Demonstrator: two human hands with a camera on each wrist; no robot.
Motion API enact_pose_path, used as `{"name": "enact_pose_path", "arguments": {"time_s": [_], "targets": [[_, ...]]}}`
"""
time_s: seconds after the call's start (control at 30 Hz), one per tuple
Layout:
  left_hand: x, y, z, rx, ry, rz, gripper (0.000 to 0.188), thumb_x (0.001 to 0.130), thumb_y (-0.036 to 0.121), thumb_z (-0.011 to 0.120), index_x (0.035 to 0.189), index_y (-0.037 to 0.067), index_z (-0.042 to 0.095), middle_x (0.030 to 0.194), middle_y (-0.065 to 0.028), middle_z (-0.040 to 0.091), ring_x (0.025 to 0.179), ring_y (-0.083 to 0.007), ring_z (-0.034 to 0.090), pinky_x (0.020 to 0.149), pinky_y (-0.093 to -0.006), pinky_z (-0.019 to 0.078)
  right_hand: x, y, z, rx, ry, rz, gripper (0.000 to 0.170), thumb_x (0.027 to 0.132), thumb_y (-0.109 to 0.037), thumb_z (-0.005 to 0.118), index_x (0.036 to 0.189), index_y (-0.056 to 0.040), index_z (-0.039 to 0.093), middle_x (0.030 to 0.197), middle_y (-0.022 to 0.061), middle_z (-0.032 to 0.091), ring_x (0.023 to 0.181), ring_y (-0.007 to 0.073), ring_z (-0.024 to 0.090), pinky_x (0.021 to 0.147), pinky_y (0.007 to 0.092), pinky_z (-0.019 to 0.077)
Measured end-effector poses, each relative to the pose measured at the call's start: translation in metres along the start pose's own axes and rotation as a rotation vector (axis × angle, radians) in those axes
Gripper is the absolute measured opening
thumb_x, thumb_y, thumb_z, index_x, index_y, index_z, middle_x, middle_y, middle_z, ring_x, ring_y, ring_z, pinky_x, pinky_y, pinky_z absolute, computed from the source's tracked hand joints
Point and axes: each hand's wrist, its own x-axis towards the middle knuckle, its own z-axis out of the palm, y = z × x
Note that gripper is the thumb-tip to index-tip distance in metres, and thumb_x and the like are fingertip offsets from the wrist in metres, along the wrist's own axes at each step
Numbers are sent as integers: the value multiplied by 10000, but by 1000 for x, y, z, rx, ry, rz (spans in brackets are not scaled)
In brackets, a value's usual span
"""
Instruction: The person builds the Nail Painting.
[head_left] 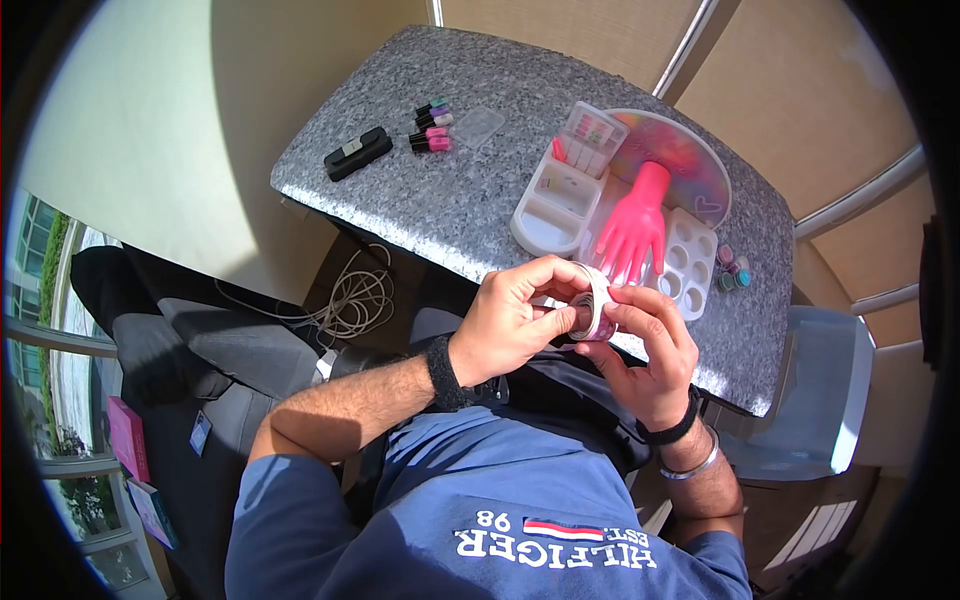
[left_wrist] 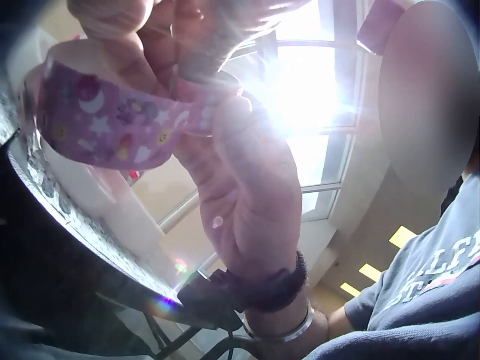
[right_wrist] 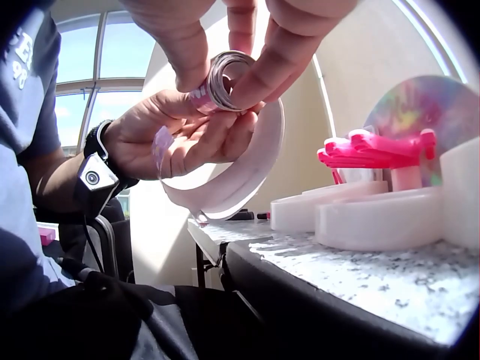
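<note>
Both hands meet over the near table edge on a coiled strip [head_left: 598, 305]. Its outer face is pink-purple, printed with stars, moons and hearts, as the printed strip [left_wrist: 112, 120] shows in the left wrist view; its inner face is whitish. My right hand [head_left: 652, 345] pinches the tight roll [right_wrist: 217, 86] between thumb and fingers. My left hand [head_left: 515, 315] grips the strip from the other side, thumb against the roll, fingers curled. A loose length [right_wrist: 244, 176] hangs below in a wide loop in the right wrist view. Just beyond stands a pink plastic hand [head_left: 636, 222].
On the speckled table [head_left: 400, 90], a white organizer [head_left: 545, 235] with a holographic back panel [head_left: 690, 150] surrounds the plastic hand. Small jars [head_left: 738, 270] stand right of it. Several polish bottles [head_left: 433, 140] and a black case [head_left: 358, 153] lie at left. Coiled cable [head_left: 360, 300] lies below.
</note>
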Motion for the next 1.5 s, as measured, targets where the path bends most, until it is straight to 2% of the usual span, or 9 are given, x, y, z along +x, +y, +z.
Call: {"name": "enact_pose_path", "arguments": {"time_s": [0.33,0.63,0.93,1.03,1.13,1.23,1.27,1.37,1.5], "targets": [[0,8,2,169,46,173,157,990,-89,748,1137,-38,766,1204,-105,725,1113,-164,727,963,-309,638,1,4,0,134,-39,63,562,786,-196,1008,1235,-5,727,1204,157,722,1015,287,786,835,369,693],[-2,6,4,108,14,175,189,950,-88,797,1122,-11,786,1133,-108,752,1047,-176,761,885,-305,673,2,11,-4,142,-95,36,708,785,-424,999,1280,9,737,1122,150,719,986,288,753,865,402,616],[0,12,7,206,25,355,174,912,-81,839,1050,20,804,1062,-69,736,946,-128,750,772,-260,643,-6,16,6,358,-91,75,644,866,-327,963,1326,19,675,1319,235,756,1228,370,760,1017,428,611],[0,11,9,236,55,359,166,913,-50,836,1048,46,823,1009,-33,721,861,-118,745,715,-267,618,-6,14,4,349,-105,83,623,880,-304,956,1325,23,669,1267,216,770,1167,349,779,991,423,617],[0,15,7,364,63,416,169,890,-50,846,1016,57,815,991,-29,699,827,-119,720,690,-278,589,-12,11,-1,335,-154,177,606,887,-273,952,1332,21,664,1212,197,777,1124,319,786,960,405,621],[0,22,8,453,102,441,161,875,-50,847,980,62,799,989,-27,689,824,-128,717,691,-285,581,-11,10,4,385,-108,165,585,875,-219,955,1327,21,671,1156,176,768,1063,289,784,922,380,621],[3,20,7,483,90,497,177,887,-47,836,1019,57,780,996,-34,695,824,-130,716,702,-284,590,-10,11,5,367,-102,134,577,869,-195,954,1325,20,673,1156,174,762,1053,285,781,916,374,621],[5,10,8,331,87,440,199,940,-16,816,1119,40,749,1026,-40,709,865,-128,738,729,-287,607,-4,13,6,315,-74,54,556,855,-124,946,1321,19,678,1161,169,747,1030,280,773,903,365,620],[2,9,6,202,-12,141,269,1098,135,698,1329,-2,687,1192,-79,743,1084,-132,724,914,-288,600,-2,13,4,246,-30,31,562,822,-27,921,1330,0,681,1209,170,728,1053,290,765,870,376,640]]}}
